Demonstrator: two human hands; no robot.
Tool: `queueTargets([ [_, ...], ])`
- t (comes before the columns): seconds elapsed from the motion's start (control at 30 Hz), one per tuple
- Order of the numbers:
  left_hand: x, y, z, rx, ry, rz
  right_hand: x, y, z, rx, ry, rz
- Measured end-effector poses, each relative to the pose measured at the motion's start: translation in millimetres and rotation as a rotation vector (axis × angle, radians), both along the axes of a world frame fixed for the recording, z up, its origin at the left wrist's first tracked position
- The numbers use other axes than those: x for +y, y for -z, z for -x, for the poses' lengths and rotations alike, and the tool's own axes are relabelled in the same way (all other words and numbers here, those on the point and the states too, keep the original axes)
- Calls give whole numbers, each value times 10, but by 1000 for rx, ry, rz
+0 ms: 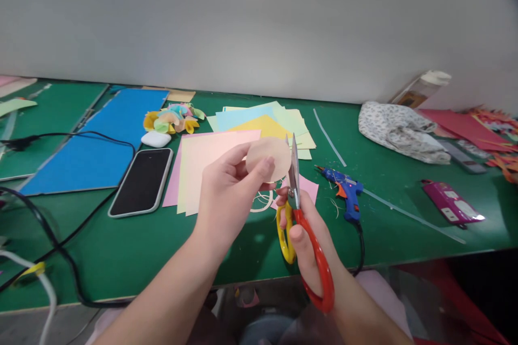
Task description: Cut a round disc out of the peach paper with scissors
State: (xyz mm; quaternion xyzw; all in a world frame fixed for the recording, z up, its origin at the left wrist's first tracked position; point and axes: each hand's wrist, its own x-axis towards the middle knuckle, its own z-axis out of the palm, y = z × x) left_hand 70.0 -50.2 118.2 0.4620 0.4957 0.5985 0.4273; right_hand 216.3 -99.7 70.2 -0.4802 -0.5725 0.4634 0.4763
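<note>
A round cream paper disc (268, 157) is pinched between the thumb and fingers of my left hand (230, 186). My right hand (309, 237) holds scissors (294, 172) with one red and one yellow handle, a thumb and fingers through the loops. The blades point away from me, slightly parted, at the disc's right edge. Beneath the hands lie thin curled paper offcuts (263, 202) and a pink sheet (309, 190). Behind and left of my left hand is a stack of pale pink and cream sheets (194, 172).
Left are a phone (141, 183), white case (156, 139), blue board (101, 140), cables and paper petals (174, 118). Colored sheets (259, 118) lie behind. Right are a blue glue gun (343, 188), glue sticks, a purple power strip (451, 204), a patterned cloth (396, 129) and a bottle (423, 89).
</note>
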Motion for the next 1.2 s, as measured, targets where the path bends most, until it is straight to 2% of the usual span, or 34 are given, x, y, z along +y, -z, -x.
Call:
queueTargets([
  [0.23,-23,-54,-20,30,-28,19,-1,-10,-12,-29,-13,-21],
  [0.8,-6,-47,14,13,-73,6,-4,21,-37,-71,-26,-7],
  [1.2,8,-44,31,5,-92,-20,37,128,-99,-79,-109,-23],
])
